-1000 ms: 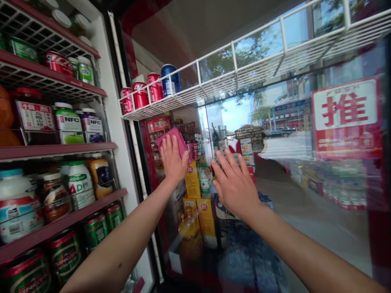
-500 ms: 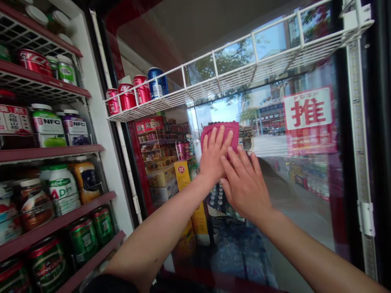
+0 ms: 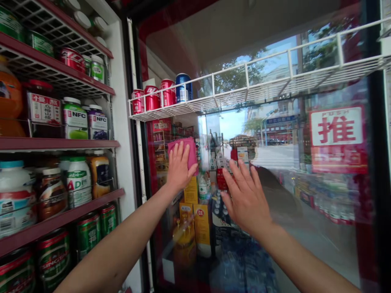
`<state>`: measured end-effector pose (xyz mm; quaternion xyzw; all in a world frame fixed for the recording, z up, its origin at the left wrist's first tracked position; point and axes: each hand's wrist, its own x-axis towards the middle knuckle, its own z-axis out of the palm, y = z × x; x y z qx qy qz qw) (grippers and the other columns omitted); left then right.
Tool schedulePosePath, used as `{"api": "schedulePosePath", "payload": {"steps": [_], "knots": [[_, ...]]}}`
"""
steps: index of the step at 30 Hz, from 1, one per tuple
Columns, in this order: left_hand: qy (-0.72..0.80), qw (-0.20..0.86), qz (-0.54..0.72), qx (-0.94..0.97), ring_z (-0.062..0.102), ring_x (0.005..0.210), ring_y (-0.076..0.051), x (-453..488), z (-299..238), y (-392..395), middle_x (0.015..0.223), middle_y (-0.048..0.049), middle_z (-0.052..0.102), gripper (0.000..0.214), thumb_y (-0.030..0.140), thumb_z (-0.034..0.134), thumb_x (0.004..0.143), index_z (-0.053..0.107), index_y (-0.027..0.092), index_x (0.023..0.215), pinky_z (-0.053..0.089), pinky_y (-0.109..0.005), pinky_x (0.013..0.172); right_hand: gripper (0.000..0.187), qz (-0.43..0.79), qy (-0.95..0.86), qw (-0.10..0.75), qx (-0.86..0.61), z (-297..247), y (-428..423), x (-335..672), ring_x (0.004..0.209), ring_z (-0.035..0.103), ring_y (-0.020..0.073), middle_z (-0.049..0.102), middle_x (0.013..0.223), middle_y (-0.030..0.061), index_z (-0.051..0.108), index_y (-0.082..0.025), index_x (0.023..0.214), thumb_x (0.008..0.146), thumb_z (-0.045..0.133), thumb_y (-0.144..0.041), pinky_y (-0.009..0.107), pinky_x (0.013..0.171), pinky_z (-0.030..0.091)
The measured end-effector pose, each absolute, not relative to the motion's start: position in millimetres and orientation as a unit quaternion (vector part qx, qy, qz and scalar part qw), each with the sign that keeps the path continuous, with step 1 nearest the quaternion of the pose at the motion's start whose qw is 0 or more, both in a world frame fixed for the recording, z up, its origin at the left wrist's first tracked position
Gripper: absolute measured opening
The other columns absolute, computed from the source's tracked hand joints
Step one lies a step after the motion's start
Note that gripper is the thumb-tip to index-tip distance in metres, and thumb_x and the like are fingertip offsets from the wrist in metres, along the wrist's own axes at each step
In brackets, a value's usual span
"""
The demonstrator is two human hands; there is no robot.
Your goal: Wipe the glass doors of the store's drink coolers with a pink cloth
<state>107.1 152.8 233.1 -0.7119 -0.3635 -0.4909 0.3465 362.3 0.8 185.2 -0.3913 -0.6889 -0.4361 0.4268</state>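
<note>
My left hand (image 3: 179,169) presses a pink cloth (image 3: 190,151) flat against the inner glass of the open fridge door (image 3: 305,211), fingers stretched over the cloth. My right hand (image 3: 246,197) lies flat on the same glass just to the right, fingers spread, holding nothing. The cloth sits below the door's white wire rack (image 3: 275,83), near the hinge side.
The wire rack holds red cans (image 3: 152,97) and a blue can (image 3: 182,87) at its left end. Fridge shelves (image 3: 61,143) on the left carry bottles, jars and green cans. A red and white sign (image 3: 336,126) is stuck on the door at right.
My left hand slid the pink cloth rightward across the glass, then back left toward the hinge side. My right hand stayed flat on the glass.
</note>
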Motion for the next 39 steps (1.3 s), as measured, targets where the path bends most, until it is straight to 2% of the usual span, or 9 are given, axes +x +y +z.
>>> {"api": "schedulePosePath", "payload": {"steps": [9, 15, 18, 26, 32, 39], "knots": [[-0.439, 0.295, -0.544, -0.652, 0.010, 0.174, -0.038, 8.6, 222.8, 184.7, 0.185, -0.0238, 0.016, 0.085, 0.053, 0.046, 0.105, 0.023, 0.009, 0.174, 0.015, -0.063, 0.140, 0.060, -0.426, -0.709, 0.422, -0.371, 176.9, 18.4, 330.8, 0.170, 0.029, 0.0361, 0.038, 0.180, 0.0155, 0.056, -0.013, 0.160, 0.105, 0.063, -0.036, 0.061, 0.140, 0.018], [-0.465, 0.265, -0.594, -0.601, 0.010, 0.174, -0.041, 9.9, 234.8, 189.3, 0.184, -0.0287, 0.016, 0.088, 0.058, 0.038, 0.106, 0.020, 0.004, 0.174, 0.012, -0.066, 0.139, 0.061, -0.417, -0.707, 0.421, -0.387, 175.9, 21.4, 342.0, 0.170, 0.028, 0.0361, 0.037, 0.180, 0.0140, 0.055, -0.014, 0.161, 0.105, 0.064, -0.036, 0.061, 0.139, 0.018], [-0.465, 0.264, -0.602, -0.593, 0.009, 0.174, -0.042, 34.7, 241.0, 184.5, 0.183, -0.0306, 0.014, 0.089, 0.060, 0.034, 0.107, 0.018, 0.003, 0.174, 0.011, -0.067, 0.138, 0.060, -0.418, -0.698, 0.421, -0.401, 175.3, 22.4, 354.7, 0.169, 0.029, 0.0364, 0.039, 0.180, 0.0140, 0.054, -0.014, 0.162, 0.106, 0.063, -0.035, 0.062, 0.138, 0.019], [-0.399, 0.312, -0.547, -0.666, 0.009, 0.175, -0.038, 139.5, 258.2, 149.4, 0.186, -0.0183, 0.016, 0.086, 0.062, 0.042, 0.106, 0.023, 0.015, 0.176, 0.009, -0.062, 0.140, 0.060, -0.433, -0.656, 0.437, -0.438, 179.2, 13.6, 395.0, 0.169, 0.028, 0.0379, 0.037, 0.180, 0.0153, 0.053, -0.012, 0.162, 0.106, 0.062, -0.029, 0.061, 0.138, 0.016], [-0.367, 0.329, -0.531, -0.689, 0.009, 0.175, -0.038, 223.9, 275.6, 125.6, 0.187, -0.0180, 0.014, 0.087, 0.060, 0.048, 0.105, 0.022, 0.017, 0.176, 0.007, -0.062, 0.140, 0.062, -0.426, -0.641, 0.446, -0.457, 173.2, -4.3, 429.0, 0.171, 0.024, 0.0372, 0.034, 0.181, 0.0169, 0.051, -0.010, 0.163, 0.105, 0.062, -0.029, 0.061, 0.139, 0.016], [-0.320, 0.343, -0.520, -0.714, 0.012, 0.174, -0.040, 318.3, 296.5, 93.5, 0.186, -0.0189, 0.018, 0.086, 0.060, 0.049, 0.105, 0.028, 0.015, 0.174, 0.007, -0.063, 0.140, 0.064, -0.421, -0.617, 0.442, -0.497, 165.2, -26.7, 469.3, 0.172, 0.021, 0.0379, 0.031, 0.182, 0.0165, 0.048, -0.011, 0.165, 0.104, 0.062, -0.028, 0.064, 0.138, 0.018]]}}
